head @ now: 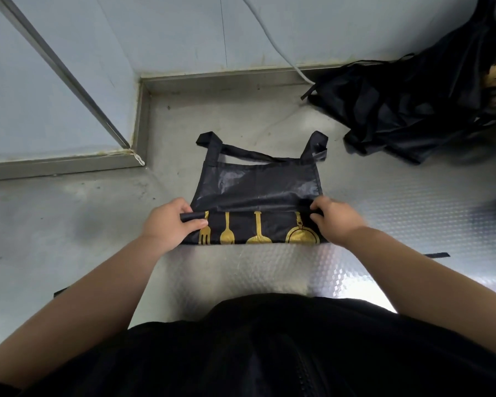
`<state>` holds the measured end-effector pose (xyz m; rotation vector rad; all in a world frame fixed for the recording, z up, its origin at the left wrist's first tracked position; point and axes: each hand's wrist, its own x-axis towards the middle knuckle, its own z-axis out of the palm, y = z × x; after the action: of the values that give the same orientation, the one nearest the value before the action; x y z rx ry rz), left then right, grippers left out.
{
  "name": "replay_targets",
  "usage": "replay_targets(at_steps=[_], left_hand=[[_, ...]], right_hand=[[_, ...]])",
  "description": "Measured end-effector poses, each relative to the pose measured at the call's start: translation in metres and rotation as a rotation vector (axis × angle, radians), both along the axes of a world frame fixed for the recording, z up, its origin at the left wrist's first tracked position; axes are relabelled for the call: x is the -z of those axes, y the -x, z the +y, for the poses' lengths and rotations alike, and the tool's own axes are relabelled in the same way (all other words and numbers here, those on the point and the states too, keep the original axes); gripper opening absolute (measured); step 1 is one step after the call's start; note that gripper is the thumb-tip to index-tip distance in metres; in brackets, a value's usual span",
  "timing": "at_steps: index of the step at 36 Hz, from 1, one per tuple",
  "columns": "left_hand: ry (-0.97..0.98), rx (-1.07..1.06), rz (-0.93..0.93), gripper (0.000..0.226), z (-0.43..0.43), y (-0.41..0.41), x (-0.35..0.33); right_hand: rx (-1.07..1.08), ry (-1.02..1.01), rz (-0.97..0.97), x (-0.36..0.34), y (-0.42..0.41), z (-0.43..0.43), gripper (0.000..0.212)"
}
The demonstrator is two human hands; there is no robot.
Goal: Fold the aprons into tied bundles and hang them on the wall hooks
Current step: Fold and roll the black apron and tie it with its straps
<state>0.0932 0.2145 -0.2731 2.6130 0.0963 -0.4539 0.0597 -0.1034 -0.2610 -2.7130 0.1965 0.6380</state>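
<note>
A black apron (258, 187) with gold fork, spoon and pan prints lies folded into a band on the steel counter (255, 279), its neck strap pointing toward the wall. My left hand (172, 222) pinches the left end of the fold. My right hand (335, 219) pinches the right end. One apron tie (438, 255) sticks out to the right behind my right forearm, another shows at the left under my left arm.
A heap of other black aprons (407, 110) lies at the back right of the counter. A grey cable (272, 35) runs down the pale wall. A raised steel ledge (221, 78) borders the counter at the back and left.
</note>
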Motion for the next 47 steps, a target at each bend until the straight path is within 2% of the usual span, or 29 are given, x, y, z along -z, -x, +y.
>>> replay_targets(at_steps=[4,6,8,9,10,12,15,17,20,24,28,31,33,35,37,40,41,45,47], left_hand=[[-0.111,0.086,-0.111,0.042,0.001,0.002,0.004],[-0.206,0.246,-0.28,0.042,0.0,0.004,0.005],[-0.211,0.445,-0.463,0.028,-0.007,0.008,0.005],[-0.182,0.537,-0.485,0.025,-0.01,0.012,0.005],[-0.158,0.59,-0.425,0.03,-0.015,0.016,0.005],[-0.165,0.571,-0.227,0.053,-0.021,0.025,0.004],[-0.183,0.518,-0.168,0.072,-0.024,0.027,0.0],[-0.167,0.55,-0.148,0.076,-0.03,0.022,-0.007],[-0.255,0.692,-0.129,0.081,-0.034,0.016,-0.006],[-0.291,0.715,-0.029,0.083,-0.03,0.026,0.002],[-0.346,0.632,0.036,0.086,-0.022,0.034,0.008],[-0.432,0.593,0.089,0.077,-0.023,0.032,0.005],[-0.478,0.582,0.055,0.072,-0.027,0.032,0.0],[-0.407,0.609,-0.151,0.068,-0.03,0.037,-0.004],[-0.234,0.679,-0.291,0.065,-0.034,0.047,-0.007],[-0.194,0.717,-0.098,0.077,-0.037,0.057,-0.008],[-0.197,0.69,-0.06,0.075,-0.037,0.057,-0.007],[-0.055,0.553,-0.022,0.039,-0.04,0.044,-0.016],[0.003,0.513,0.102,0.03,-0.039,0.034,-0.026]], right_hand=[[-0.108,0.199,-0.046,-0.003,0.0,0.005,0.035],[-0.261,0.321,-0.115,-0.007,0.001,0.009,0.041],[-0.364,0.285,-0.116,-0.007,0.003,0.014,0.041],[-0.372,0.243,-0.093,-0.007,0.005,0.015,0.039],[-0.36,0.202,-0.066,-0.006,0.007,0.016,0.041],[-0.349,0.166,-0.043,-0.005,0.013,0.017,0.058],[-0.39,0.186,-0.041,-0.004,0.017,0.018,0.076],[-0.378,0.164,-0.051,-0.006,0.018,0.016,0.074],[-0.433,0.185,-0.041,-0.008,0.023,0.015,0.074],[-0.495,0.233,-0.034,-0.007,0.034,0.014,0.087],[-0.478,0.221,-0.025,-0.005,0.037,0.011,0.081],[-0.468,0.204,-0.038,-0.008,0.036,0.01,0.073],[-0.467,0.202,-0.035,-0.01,0.037,0.01,0.071],[-0.47,0.198,-0.036,-0.011,0.036,0.009,0.068],[-0.489,0.209,-0.049,-0.012,0.036,0.01,0.064],[-0.527,0.24,-0.057,-0.014,0.031,0.01,0.058],[-0.536,0.242,-0.042,-0.015,0.028,0.011,0.056],[-0.493,0.197,0.025,-0.021,0.016,0.011,0.048],[-0.422,0.156,0.056,-0.022,0.013,0.008,0.046]])
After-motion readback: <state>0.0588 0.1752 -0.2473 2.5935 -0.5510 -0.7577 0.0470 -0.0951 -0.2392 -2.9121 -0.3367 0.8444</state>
